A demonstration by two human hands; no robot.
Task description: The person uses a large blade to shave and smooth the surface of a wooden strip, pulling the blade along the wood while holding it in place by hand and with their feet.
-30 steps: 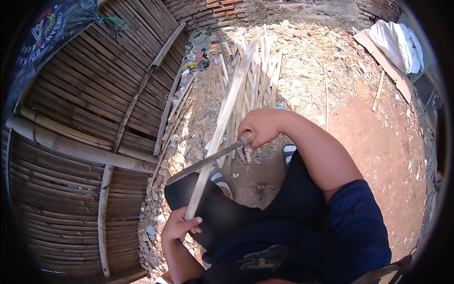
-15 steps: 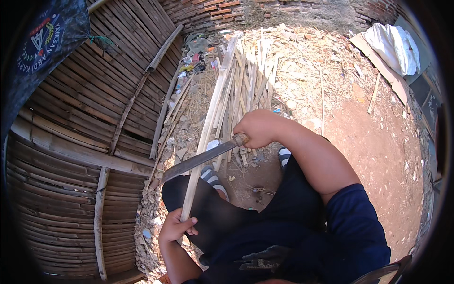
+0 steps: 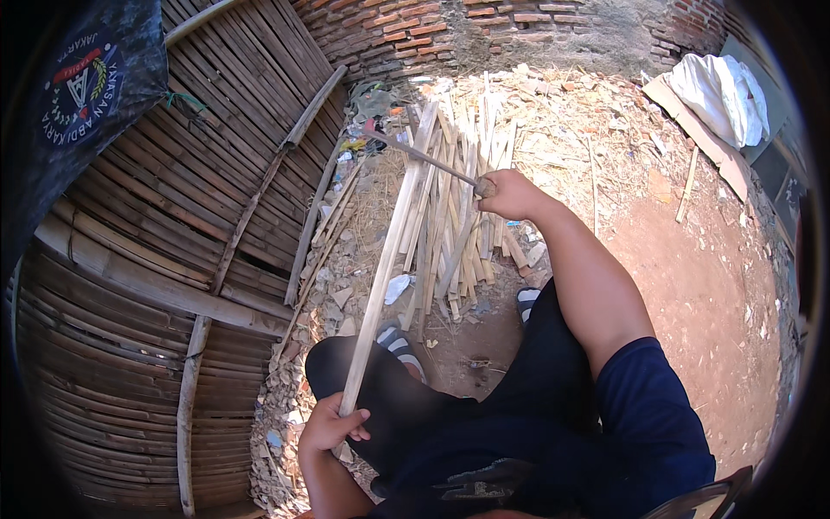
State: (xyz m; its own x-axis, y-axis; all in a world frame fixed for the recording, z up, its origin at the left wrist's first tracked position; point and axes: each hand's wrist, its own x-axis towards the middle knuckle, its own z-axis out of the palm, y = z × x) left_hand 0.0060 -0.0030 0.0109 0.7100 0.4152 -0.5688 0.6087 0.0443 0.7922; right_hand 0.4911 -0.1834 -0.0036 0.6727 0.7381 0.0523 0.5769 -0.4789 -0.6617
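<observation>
My left hand is closed round the near end of a long pale wooden strip, beside my left knee. The strip slants away from me, its far end above a pile of similar strips. My right hand grips the wooden handle of a machete, arm stretched forward. The dark blade points left and crosses the strip near its far end; whether its edge touches the wood I cannot tell.
Several cut wooden strips lie heaped between and beyond my feet. A slatted bamboo wall stands close on my left, a brick wall at the far side. A white sack lies on cardboard at the far right. Rubble and straw litter the ground.
My right hand has carried the machete forward along the strip, from near my left knee toward the far end. The blade now tilts up to the left. My left hand keeps its hold.
</observation>
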